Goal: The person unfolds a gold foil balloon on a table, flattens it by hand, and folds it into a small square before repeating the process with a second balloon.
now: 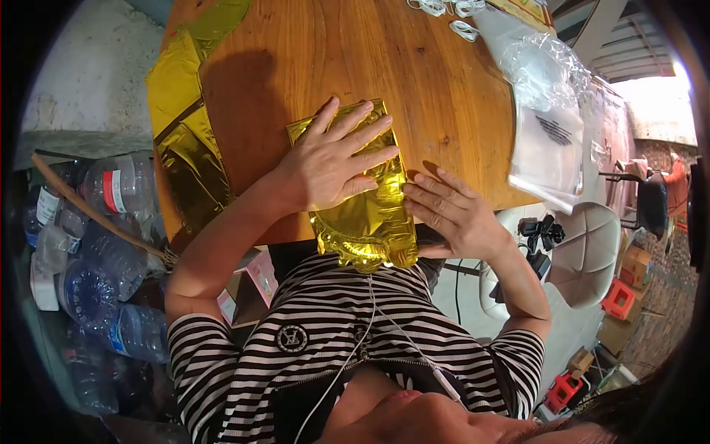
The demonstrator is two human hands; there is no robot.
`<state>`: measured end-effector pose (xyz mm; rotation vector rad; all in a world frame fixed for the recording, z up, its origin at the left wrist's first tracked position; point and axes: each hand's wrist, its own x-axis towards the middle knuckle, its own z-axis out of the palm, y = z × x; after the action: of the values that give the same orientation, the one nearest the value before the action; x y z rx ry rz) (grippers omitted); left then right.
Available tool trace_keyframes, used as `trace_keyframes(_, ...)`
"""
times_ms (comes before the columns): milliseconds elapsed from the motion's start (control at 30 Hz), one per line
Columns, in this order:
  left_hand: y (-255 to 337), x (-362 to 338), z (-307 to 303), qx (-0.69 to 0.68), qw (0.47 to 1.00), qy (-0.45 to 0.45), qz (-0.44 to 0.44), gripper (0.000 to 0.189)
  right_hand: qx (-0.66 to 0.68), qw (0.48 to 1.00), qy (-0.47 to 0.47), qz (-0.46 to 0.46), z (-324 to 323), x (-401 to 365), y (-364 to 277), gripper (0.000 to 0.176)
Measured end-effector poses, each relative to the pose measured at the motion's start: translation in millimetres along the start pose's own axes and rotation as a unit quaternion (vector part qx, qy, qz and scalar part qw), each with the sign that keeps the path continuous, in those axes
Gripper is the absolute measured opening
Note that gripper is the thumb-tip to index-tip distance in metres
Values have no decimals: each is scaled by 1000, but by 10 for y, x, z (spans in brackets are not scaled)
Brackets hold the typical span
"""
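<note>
A shiny gold foil piece (388, 196), folded into a flat rectangle, lies at the near edge of the wooden table. Its near end is crumpled, has a scalloped rim and hangs slightly over the edge. My left hand (325, 164) rests palm down on the foil, fingers spread. At the foil's right edge is my right hand (458, 214), its fingers stretched out and their tips against or very near the foil. Neither hand is closed around anything. More gold foil sheeting (185, 140) lies along the left side of the table.
The wooden table (444, 96) has clear plastic bags (547, 140) on its right edge and white string bundles (464, 29) at the far side. Large plastic bottles (96, 281) crowd the floor at left. A pale padded chair (584, 251) stands at right.
</note>
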<state>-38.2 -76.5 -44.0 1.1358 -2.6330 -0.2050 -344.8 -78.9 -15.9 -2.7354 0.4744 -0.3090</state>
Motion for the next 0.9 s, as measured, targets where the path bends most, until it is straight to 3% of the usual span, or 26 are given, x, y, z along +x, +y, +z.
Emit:
trace_keyframes(133,20,4,-42,-13,1000,-1,-3,61,-37,998,38,38,32,66,67,56)
trace_keyframes(267,12,9,-14,-16,1000,5,-13,66,-81,994,17,76,49,143,65,52)
trace_keyframes(467,10,5,-27,-20,1000,3,-13,69,-88,992,55,75,61,174,62,50)
trace_keyframes(900,16,6,-48,-32,999,8,-11,69,-47,996,38,73,51,301,98,53)
